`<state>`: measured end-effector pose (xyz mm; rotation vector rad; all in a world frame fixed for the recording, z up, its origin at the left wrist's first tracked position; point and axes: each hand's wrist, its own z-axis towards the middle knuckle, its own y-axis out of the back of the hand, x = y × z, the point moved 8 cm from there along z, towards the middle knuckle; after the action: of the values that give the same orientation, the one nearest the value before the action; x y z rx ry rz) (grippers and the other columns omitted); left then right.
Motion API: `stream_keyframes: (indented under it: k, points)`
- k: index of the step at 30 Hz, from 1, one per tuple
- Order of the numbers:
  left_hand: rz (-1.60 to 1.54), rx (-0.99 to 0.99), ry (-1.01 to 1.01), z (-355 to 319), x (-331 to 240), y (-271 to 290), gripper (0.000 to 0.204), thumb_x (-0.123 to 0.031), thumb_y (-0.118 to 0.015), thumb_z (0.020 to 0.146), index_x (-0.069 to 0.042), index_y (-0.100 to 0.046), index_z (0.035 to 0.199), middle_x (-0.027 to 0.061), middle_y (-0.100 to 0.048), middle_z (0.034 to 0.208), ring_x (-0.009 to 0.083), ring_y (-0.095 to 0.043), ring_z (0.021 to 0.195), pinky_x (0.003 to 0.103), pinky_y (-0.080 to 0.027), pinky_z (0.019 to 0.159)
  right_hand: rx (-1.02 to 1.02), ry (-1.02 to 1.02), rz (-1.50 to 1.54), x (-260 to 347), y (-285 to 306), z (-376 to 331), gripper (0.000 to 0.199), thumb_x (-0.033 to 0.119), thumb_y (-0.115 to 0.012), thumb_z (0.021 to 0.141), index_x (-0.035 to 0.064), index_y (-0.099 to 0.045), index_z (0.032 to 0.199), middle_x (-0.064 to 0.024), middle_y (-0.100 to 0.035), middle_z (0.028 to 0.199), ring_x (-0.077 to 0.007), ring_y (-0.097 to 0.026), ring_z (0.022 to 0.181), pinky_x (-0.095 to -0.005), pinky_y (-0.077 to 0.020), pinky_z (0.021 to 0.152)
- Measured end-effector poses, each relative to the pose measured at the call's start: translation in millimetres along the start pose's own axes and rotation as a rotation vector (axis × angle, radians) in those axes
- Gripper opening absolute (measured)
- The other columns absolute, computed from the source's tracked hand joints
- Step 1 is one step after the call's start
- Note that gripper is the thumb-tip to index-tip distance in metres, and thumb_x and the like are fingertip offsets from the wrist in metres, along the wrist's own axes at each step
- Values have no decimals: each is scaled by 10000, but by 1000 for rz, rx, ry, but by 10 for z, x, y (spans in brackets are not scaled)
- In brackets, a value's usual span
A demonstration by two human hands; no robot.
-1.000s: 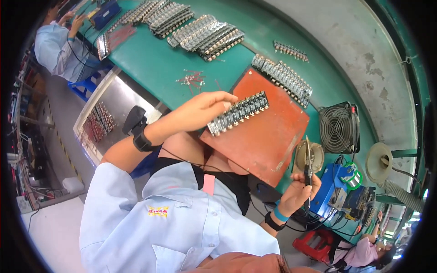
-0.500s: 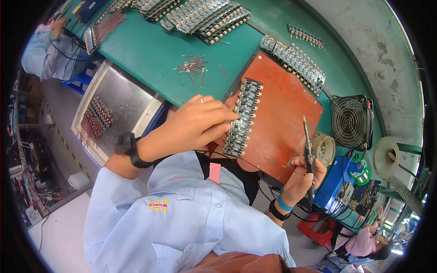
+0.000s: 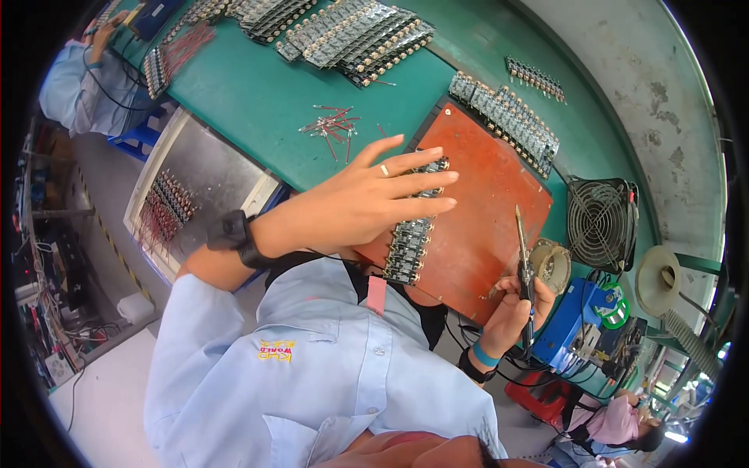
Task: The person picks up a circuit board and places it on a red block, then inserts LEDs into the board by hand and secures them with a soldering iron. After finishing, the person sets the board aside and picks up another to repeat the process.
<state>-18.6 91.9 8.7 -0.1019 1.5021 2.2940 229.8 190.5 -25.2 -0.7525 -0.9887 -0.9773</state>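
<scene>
Circuit-board strip: the long, narrow, black-and-silver circuit-board strip (image 3: 407, 248) with brass-coloured fittings lies on the left part of the flat, red-brown, square work board (image 3: 484, 210), its near end by the board's edge.
Strip's handling: probably light and stiff, but fragile; its small raised parts could bend or scrape.
Hold on the strip: best by its long edges or ends, with fingers off the fittings.
Left hand (image 3: 382, 193): fingers spread over the strip's far half; I cannot tell whether they press on it.
Right hand (image 3: 523, 306): closed around the slim, black-handled soldering iron (image 3: 526, 273), well apart from the left.
Iron's handling: likely light; safest by the handle, as the pointed metal tip may be hot.
Green, smooth-topped desk (image 3: 250, 109): bears the work board, a loose pile of thin red wires (image 3: 331, 123) and, beyond, overlapping stacks of similar black-and-silver strips (image 3: 351, 35).
</scene>
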Motion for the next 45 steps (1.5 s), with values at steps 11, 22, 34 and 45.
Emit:
stream_keyframes:
  k: [11,22,34,45]
  points:
    - [117,234,169,28,16,68,430,-218,-713,734,-98,-613,1134,70,-609,1042,239,-549,1051,446,-352,961,4,2,6,143,-21,28,440,284,-542,937,-29,-432,1226,-182,-603,977,-239,-618,850,-377,-518,767]
    - [-220,-5,204,-335,-324,-89,535,-316,-756,721,-61,-598,1163,106,-516,1306,242,-500,1215,478,-261,1072,192,-279,-20,1,-866,25,476,189,-565,937,-37,-373,1310,-206,-605,1074,-284,-632,996,-426,-506,921]
    - [-234,-80,202,-394,-472,-128,389,-293,-714,761,-59,-613,1054,116,-531,1283,216,-467,1268,497,-260,1070,208,-264,-28,7,-785,-9,484,175,-566,931,-46,-364,1312,-204,-600,1086,-281,-625,1004,-422,-502,923]
    - [-39,-191,444,-414,817,186,101,-164,-664,792,-119,-611,866,43,-544,920,253,-522,902,386,-367,808,174,-256,-32,-42,-769,58,481,166,-563,923,-49,-371,1308,-201,-605,1056,-284,-630,974,-427,-515,908]
